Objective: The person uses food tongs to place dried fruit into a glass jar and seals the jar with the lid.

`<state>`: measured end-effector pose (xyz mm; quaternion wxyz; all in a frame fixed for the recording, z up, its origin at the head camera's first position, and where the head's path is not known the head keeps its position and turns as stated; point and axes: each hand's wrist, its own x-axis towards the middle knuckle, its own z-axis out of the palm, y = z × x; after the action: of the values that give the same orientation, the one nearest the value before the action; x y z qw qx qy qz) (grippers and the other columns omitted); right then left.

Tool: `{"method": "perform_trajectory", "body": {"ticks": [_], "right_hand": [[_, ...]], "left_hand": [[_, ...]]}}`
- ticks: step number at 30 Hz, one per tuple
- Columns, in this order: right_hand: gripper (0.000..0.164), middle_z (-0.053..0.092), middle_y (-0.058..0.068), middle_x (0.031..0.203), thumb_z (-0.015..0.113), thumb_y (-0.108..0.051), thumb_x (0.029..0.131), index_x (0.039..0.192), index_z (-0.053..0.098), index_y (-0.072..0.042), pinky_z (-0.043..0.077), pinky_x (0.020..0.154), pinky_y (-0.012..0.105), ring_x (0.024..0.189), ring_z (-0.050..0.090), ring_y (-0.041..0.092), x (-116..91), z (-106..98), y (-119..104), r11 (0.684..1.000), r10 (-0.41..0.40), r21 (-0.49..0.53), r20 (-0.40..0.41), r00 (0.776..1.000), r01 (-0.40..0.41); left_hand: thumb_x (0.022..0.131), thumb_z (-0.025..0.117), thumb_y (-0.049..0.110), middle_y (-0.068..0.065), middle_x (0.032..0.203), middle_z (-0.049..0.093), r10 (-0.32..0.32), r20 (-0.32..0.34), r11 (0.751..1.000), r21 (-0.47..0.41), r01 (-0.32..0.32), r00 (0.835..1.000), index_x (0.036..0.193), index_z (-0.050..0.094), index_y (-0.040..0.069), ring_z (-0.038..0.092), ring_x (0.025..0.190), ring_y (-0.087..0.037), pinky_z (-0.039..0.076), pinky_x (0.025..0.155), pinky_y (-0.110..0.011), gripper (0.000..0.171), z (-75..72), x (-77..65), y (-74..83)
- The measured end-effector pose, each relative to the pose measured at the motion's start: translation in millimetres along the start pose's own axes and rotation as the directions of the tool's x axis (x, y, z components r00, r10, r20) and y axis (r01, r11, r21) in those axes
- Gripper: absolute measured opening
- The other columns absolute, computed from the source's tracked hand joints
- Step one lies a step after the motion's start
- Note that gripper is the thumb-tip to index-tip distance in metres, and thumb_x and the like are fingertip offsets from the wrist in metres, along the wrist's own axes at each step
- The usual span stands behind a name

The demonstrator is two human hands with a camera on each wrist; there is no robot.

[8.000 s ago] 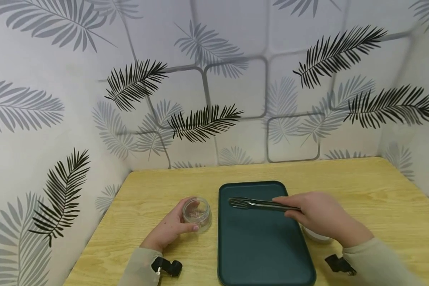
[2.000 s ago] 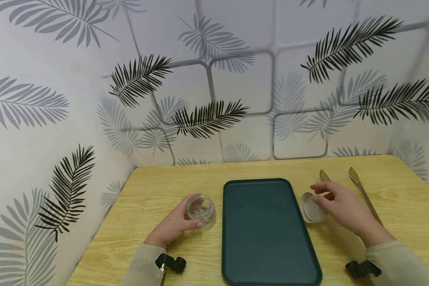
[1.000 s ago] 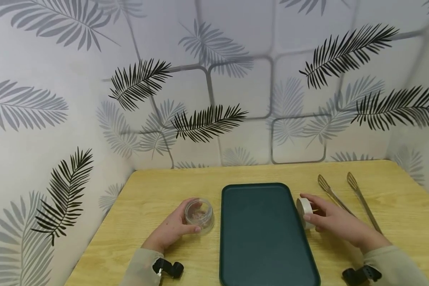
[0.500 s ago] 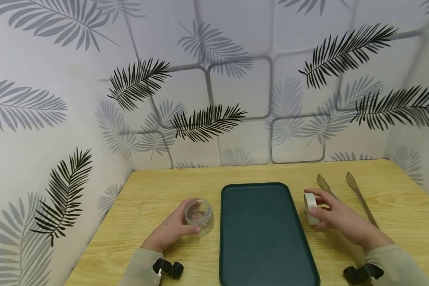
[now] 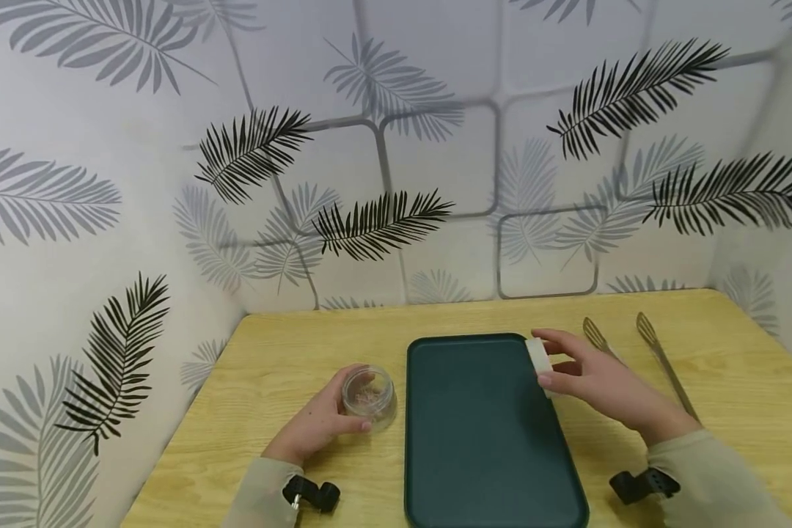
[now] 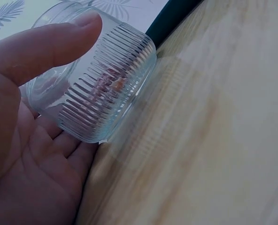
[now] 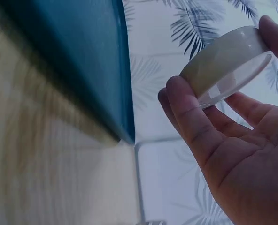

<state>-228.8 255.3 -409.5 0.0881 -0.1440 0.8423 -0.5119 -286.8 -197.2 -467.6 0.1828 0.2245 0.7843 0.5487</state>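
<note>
My left hand (image 5: 321, 418) holds a clear glass jar (image 5: 369, 400) upright on the table, thumb on the near side and fingers round the far side. The jar's mouth is uncovered, and small reddish-brown bits lie inside. In the left wrist view, the ribbed glass jar (image 6: 108, 86) shows the thumb against its wall. My right hand (image 5: 597, 381) pinches a white jar lid (image 5: 539, 357) between thumb and fingers, tilted on edge above the tray's right rim. The right wrist view shows the lid (image 7: 226, 58) held by its edge, its hollow underside partly visible.
A dark green rectangular tray (image 5: 488, 440) lies between the hands. Metal tongs (image 5: 666, 363) rest spread apart on the wooden table (image 5: 290, 345) at the right, partly behind the right forearm. A leaf-patterned wall (image 5: 435, 169) stands behind the table.
Eight seconds ago my right hand held the tongs over the tray; now they lie at the right. The right hand has picked up the lid and moved it left. The left hand stays put.
</note>
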Motion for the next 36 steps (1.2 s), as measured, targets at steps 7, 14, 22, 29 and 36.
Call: {"method": "perform_trajectory", "body": {"ticks": [7, 14, 22, 29, 36], "right_hand": [[0.076, 0.032, 0.015, 0.159, 0.069, -0.042, 0.096, 0.159, 0.029, -0.027, 0.050, 0.093, 0.049, 0.132, 0.047, 0.044, 25, 26, -30, 0.999, -0.031, -0.032, 0.083, 0.996, 0.033], [0.081, 0.044, 0.012, 0.150, 0.073, -0.043, 0.093, 0.159, 0.032, -0.019, 0.052, 0.088, 0.043, 0.126, 0.054, 0.037, 50, 59, -50, 0.990, -0.084, -0.104, 0.128, 0.988, 0.097], [0.086, 0.044, 0.002, 0.150, 0.079, -0.041, 0.088, 0.158, 0.034, -0.020, 0.049, 0.092, 0.041, 0.122, 0.055, 0.023, 76, 100, -68, 0.971, -0.108, -0.192, 0.170, 0.980, 0.140], [0.086, 0.047, 0.001, 0.143, 0.078, -0.040, 0.089, 0.159, 0.033, -0.019, 0.047, 0.089, 0.040, 0.114, 0.053, 0.017, 94, 131, -81, 0.935, -0.150, -0.285, 0.220, 0.964, 0.211], [0.084, 0.048, 0.000, 0.140, 0.079, -0.032, 0.088, 0.158, 0.035, -0.018, 0.049, 0.084, 0.035, 0.108, 0.053, 0.015, 102, 145, -87, 0.914, -0.166, -0.330, 0.228, 0.959, 0.237]], "left_hand": [[0.085, 0.082, 0.010, -0.011, 0.156, 0.041, 0.024, 0.030, 0.999, -0.034, -0.023, 0.999, 0.155, 0.032, 0.018, 0.043, 0.138, -0.031, 0.039, 0.102, -0.025, 0.087, -2.4, 1.0, -0.8], [0.083, 0.084, 0.011, -0.007, 0.154, 0.044, 0.013, 0.017, 0.999, -0.037, -0.013, 1.000, 0.156, 0.034, 0.019, 0.046, 0.135, -0.028, 0.039, 0.102, -0.027, 0.089, -1.8, 3.2, -1.7], [0.079, 0.086, 0.014, -0.010, 0.150, 0.047, -0.018, -0.045, 1.000, 0.013, 0.019, 0.999, 0.155, 0.036, 0.020, 0.047, 0.133, -0.026, 0.035, 0.108, -0.042, 0.090, -0.5, 1.4, 3.7], [0.079, 0.085, 0.015, -0.008, 0.149, 0.046, -0.001, -0.064, 0.997, 0.071, 0.005, 0.998, 0.156, 0.036, 0.019, 0.048, 0.132, -0.027, 0.037, 0.106, -0.047, 0.091, 1.5, 0.2, 10.8], [0.076, 0.088, 0.025, 0.000, 0.146, 0.047, -0.008, -0.077, 0.986, 0.164, 0.021, 0.997, 0.155, 0.038, 0.024, 0.050, 0.124, -0.023, 0.039, 0.103, -0.049, 0.093, 6.4, 2.2, 19.3]]}}
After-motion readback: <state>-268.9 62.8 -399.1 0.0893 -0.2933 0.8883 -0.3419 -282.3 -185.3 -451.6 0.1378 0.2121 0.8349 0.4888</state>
